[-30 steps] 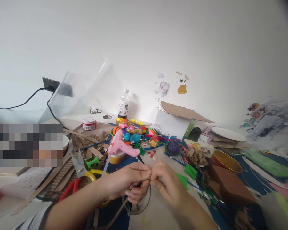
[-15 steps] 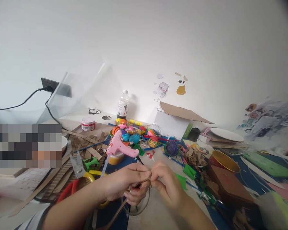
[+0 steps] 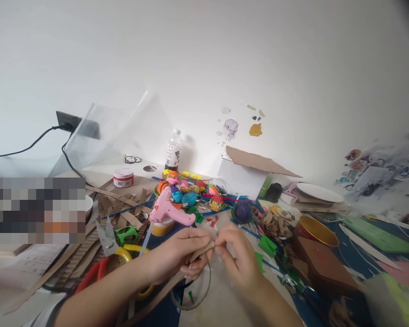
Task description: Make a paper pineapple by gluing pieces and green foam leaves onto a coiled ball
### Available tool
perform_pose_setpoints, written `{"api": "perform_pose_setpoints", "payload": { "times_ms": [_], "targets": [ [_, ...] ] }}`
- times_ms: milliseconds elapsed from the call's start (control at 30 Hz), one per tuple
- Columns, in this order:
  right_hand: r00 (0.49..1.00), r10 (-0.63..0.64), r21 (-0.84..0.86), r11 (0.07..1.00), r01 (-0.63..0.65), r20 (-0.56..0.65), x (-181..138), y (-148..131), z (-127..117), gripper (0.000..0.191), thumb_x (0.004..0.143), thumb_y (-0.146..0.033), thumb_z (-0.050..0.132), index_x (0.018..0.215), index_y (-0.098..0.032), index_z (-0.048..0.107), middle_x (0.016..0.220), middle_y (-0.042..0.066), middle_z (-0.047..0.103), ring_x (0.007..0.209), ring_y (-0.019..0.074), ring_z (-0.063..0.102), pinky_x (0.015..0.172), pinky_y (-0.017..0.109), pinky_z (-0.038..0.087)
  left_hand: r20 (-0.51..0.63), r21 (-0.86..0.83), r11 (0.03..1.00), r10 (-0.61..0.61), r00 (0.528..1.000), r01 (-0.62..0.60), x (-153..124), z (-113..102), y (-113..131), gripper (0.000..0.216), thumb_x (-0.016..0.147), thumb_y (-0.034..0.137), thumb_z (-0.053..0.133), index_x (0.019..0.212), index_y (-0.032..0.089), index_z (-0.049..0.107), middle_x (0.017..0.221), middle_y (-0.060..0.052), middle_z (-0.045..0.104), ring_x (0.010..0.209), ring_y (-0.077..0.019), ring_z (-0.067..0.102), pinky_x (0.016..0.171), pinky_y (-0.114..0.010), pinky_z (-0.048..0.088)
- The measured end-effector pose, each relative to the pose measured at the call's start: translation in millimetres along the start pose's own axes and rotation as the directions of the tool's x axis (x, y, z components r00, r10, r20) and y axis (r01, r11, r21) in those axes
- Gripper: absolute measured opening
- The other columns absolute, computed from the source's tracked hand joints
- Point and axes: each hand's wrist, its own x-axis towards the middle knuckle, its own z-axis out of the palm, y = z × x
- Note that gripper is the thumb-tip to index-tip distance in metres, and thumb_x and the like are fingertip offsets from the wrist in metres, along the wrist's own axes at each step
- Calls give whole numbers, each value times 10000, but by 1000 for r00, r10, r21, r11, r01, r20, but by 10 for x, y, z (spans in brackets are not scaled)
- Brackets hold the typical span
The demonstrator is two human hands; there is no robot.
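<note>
My left hand (image 3: 187,252) is closed on a long brown cardboard strip (image 3: 162,295), which trails down toward the front edge of view. At the strip's upper end, the fingertips of my right hand (image 3: 236,254) are pinched together against it, almost touching the left thumb. Just beyond my hands, a pink hot glue gun (image 3: 172,212) rests with a glue stick (image 3: 146,236) poking out of its back. Scissors (image 3: 107,238) with red and yellow handles lie left of my left forearm, partly covered. Below my hands is a clear ring-shaped thing (image 3: 191,306).
Colourful corrugated-paper balls (image 3: 190,198) are heaped behind the glue gun. A bottle (image 3: 173,150) and a white jar (image 3: 123,177) stand farther back. Cardboard strips (image 3: 105,204) pile up at left. To the right are a blue paper coil (image 3: 242,212), a brown box (image 3: 322,263) and a yellow-lined bowl (image 3: 318,230).
The cardboard strip now shows more plainly between my hands, its flat side turned toward me. Both hands stay close together in nearly the same place. The view has shifted slightly.
</note>
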Motion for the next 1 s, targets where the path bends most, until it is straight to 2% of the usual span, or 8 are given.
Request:
{"api": "perform_pose_setpoints", "payload": {
  "times_ms": [167,333,567,800,900,1000],
  "targets": [
    [1000,0,-129,992,0,-1,-14,42,0,107,909,-175,417,893,-209,518,748,31,604,714,165,557,643,277,459,-178,335,939,150,973,-83,5,42,12,303,845,406,481,681,152,469,536,66,391,482,-69,284,457,-224,191],
    [997,-34,-178,984,22,-66,10,26,10,144,880,-123,474,932,-206,579,827,43,685,750,159,623,688,258,503,-177,589,798,285,942,-130,9,51,22,285,849,391,456,672,167,444,631,58,350,595,-97,313,538,-226,267],
    [992,-91,-165,983,76,-87,23,14,15,145,861,-105,505,935,-170,611,839,70,719,780,158,669,726,241,529,-198,671,734,308,931,-100,29,36,7,279,846,373,430,644,183,398,616,63,326,585,-99,296,524,-227,259],
    [994,-18,-125,992,4,-112,26,30,52,111,834,-112,534,862,-161,629,790,69,727,735,153,686,679,218,537,-203,750,657,342,917,-79,58,-30,-63,260,841,319,415,622,181,395,598,62,314,576,-98,297,509,-223,253],
    [995,-15,-167,986,-2,-101,39,40,49,114,822,-97,538,852,-163,626,814,71,728,757,165,683,688,243,535,-196,819,571,367,909,-54,70,-72,-106,259,850,279,401,610,183,382,591,66,305,565,-93,282,501,-218,243],
    [998,-31,-284,959,14,-58,53,33,38,123,820,-88,536,826,-175,623,838,60,722,742,181,661,665,285,524,-191,900,435,392,900,2,76,-101,-139,254,857,258,385,617,178,406,580,63,343,552,-91,303,495,-216,243]
  ]
}}
